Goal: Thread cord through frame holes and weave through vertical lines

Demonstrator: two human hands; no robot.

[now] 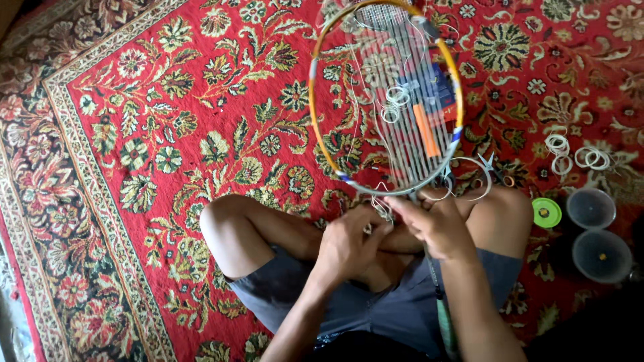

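Badminton racket (386, 100) stands head-far over the red patterned carpet (168, 134), its throat above the crossed legs, part strung. The step looks like threading string at the near rim. Left hand (345, 245) pinches white string (382, 208); right hand (436, 224) grips the frame's base. Next likely needs steady tension. Right, two clear tubs (590, 208); the nearer holds one small piece.

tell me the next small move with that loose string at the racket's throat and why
Probably pull the string snug: both hands, left hand and right hand, pinch it at the base of the racket head, where it looks slack and looped.
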